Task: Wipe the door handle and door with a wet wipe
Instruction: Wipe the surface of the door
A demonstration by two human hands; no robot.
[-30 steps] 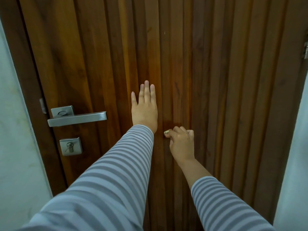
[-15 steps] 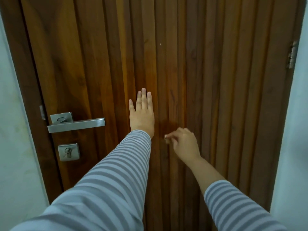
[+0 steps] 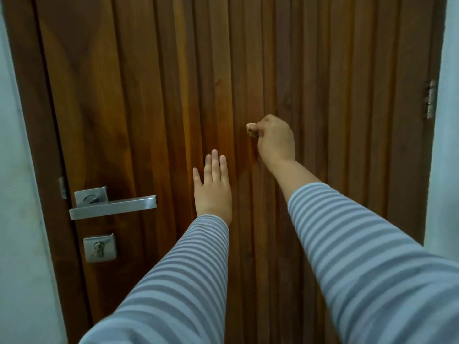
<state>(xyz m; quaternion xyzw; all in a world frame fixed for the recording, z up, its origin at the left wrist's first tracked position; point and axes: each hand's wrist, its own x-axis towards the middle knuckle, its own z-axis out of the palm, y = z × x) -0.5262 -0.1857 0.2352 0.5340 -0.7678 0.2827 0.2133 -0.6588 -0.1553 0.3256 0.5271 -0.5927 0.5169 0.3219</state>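
- Presently, right hand (image 3: 274, 140): fingers curled, pinching small crumpled pale wet wipe (image 3: 251, 130) against dark ribbed wooden door (image 3: 323, 95).
- Left hand (image 3: 213, 189): fingers straight, flat on door, right of brushed-steel lever handle (image 3: 113, 208).
- Advice: follow each groove, keep pressure even.

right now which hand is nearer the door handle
Left. The left hand lies flat on the door just right of the handle; the right hand is farther right and higher.

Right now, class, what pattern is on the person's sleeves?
Horizontal stripes, grey and pale white, on both sleeves; the head view shows it.
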